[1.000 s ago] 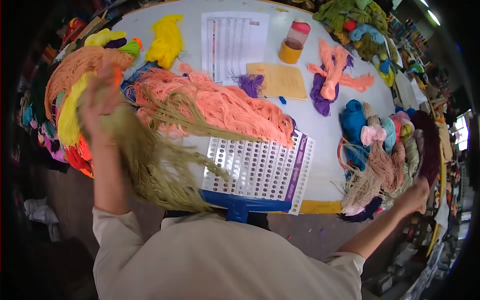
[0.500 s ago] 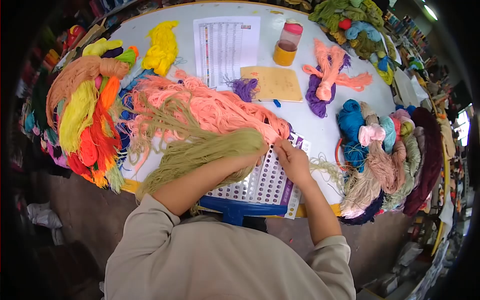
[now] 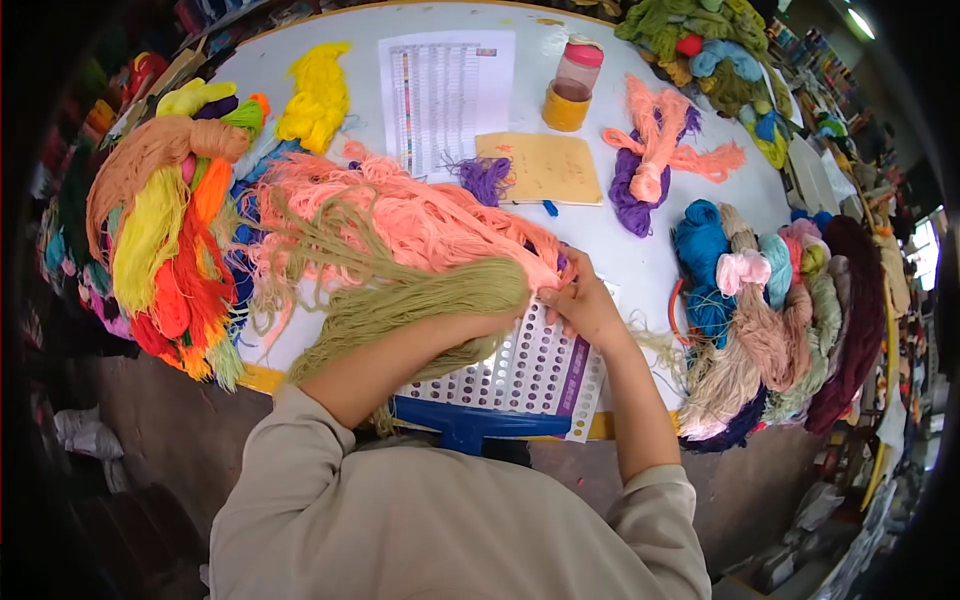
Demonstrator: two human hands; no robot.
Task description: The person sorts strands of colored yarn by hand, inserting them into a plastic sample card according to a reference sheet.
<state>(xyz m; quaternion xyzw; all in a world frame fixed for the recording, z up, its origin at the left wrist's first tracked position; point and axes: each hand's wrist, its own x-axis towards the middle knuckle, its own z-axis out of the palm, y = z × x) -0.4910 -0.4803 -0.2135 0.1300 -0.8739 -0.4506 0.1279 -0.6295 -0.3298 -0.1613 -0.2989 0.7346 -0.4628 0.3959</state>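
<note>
A thick skein of olive-green yarn [image 3: 440, 305] drapes over my left hand [image 3: 508, 318] and forearm. It hides most of that hand, so its fingers do not show. My right hand [image 3: 583, 303] has its fingers closed at the narrow end of a large bundle of coral yarn [image 3: 420, 215], just right of the green skein. A bit of purple shows beside those fingers. Beneath both hands lies a white card with rows of round holes and a purple stripe [image 3: 572, 385], partly covered by the yarn.
Multicoloured skeins [image 3: 165, 240] heap at the left; more skeins [image 3: 765, 320] lie at the right. Behind are a printed sheet [image 3: 445, 95], a tan notebook [image 3: 550, 165], a pink-lidded jar [image 3: 572, 85] and a coral-and-purple bundle [image 3: 652, 165]. A blue bar [image 3: 470, 420] crosses the front edge.
My right hand has shifted slightly up and turned at the coral yarn's end. The green skein now covers more of my left hand.
</note>
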